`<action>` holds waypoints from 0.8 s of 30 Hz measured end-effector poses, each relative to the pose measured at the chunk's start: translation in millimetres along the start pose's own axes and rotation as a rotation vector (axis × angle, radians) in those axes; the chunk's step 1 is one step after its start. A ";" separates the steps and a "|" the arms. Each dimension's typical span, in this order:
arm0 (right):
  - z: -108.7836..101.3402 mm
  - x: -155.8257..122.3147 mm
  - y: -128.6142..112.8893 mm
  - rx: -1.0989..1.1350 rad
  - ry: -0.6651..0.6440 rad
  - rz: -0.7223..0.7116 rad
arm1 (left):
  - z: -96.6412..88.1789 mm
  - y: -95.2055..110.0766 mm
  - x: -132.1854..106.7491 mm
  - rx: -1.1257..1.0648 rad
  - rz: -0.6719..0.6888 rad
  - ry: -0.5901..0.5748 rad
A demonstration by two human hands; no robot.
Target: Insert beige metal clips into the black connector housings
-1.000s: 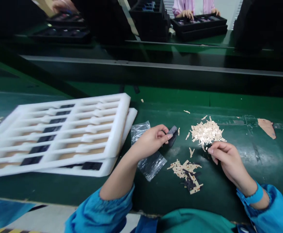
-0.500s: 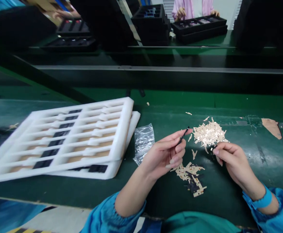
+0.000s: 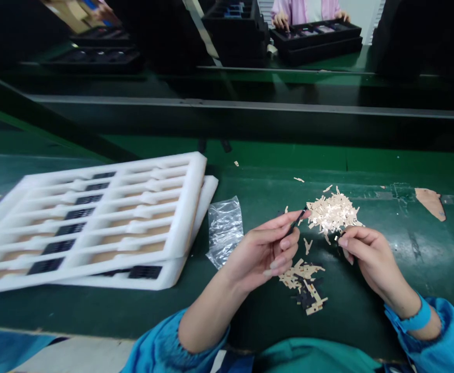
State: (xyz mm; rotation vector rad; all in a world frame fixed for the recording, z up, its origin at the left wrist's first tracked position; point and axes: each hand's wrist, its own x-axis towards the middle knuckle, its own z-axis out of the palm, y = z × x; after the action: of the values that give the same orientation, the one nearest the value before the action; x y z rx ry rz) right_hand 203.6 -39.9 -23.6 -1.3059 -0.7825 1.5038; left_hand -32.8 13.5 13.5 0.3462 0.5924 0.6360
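My left hand point(image 3: 268, 248) is raised palm-up over the green table and pinches a thin flat black part point(image 3: 297, 218) edge-on between thumb and fingers. My right hand point(image 3: 363, 254) is closed in a pinch on a tiny dark piece point(image 3: 339, 238), just below a heap of small tan strips point(image 3: 331, 212). A second, smaller pile of tan strips mixed with black bits point(image 3: 303, 284) lies between and below my hands. A crumpled clear plastic bag point(image 3: 224, 228) sits left of my left hand.
Two stacked white foam trays point(image 3: 190, 207) with slots holding black parts lie at the left. A brown scrap point(image 3: 429, 201) lies at the far right. Beyond a dark rail, another person in pink point(image 3: 308, 10) works over black trays point(image 3: 316, 36).
My left hand turned palm-up and lifted the black part from lying flat to edge-on, then shifted slightly. My right hand kept its pinch near the tan heap.
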 end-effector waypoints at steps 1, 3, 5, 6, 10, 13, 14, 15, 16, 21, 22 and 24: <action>0.1 -0.2 -0.2 0.002 0.001 -0.001 | 0.1 -0.5 0.5 0.002 0.002 0.006; 0.6 -0.3 -1.4 0.002 0.010 -0.003 | 0.3 -2.1 1.6 0.008 0.014 0.023; 1.4 -0.4 -3.4 0.000 0.020 -0.006 | 0.7 -4.1 2.6 0.015 0.027 0.033; 1.8 -0.5 -4.4 -0.001 0.023 -0.006 | 0.8 -5.2 3.0 0.016 0.031 0.032; 3.8 -1.7 -7.8 0.006 0.041 0.001 | 0.1 -8.3 3.1 -0.008 0.001 0.007; 5.2 -3.0 -9.5 0.008 0.052 0.003 | -0.8 -8.5 3.1 -0.031 -0.044 -0.024; 5.7 -3.3 -9.9 0.008 0.054 0.003 | -0.9 -8.2 3.2 -0.034 -0.060 -0.034; 6.2 -3.4 -10.4 0.007 0.055 0.001 | -1.0 -8.0 3.5 -0.035 -0.073 -0.042; 6.6 -3.5 -10.8 0.005 0.053 -0.002 | -1.1 -8.0 3.9 -0.033 -0.084 -0.046; 7.4 -3.0 -12.8 -0.004 0.054 -0.014 | -0.2 -13.7 5.9 0.162 -0.004 0.008; 7.4 -3.0 -13.3 -0.010 0.059 -0.017 | 0.8 -16.3 6.1 0.260 0.031 0.033; 7.5 -3.4 -14.6 -0.035 0.070 -0.028 | 3.9 -22.5 5.8 0.468 0.089 0.080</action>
State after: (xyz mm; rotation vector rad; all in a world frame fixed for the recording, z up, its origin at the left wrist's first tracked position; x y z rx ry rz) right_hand 199.8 -37.3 -7.4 -1.3613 -0.7821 1.4207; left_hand -16.5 -0.2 3.5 0.7910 0.8064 0.5948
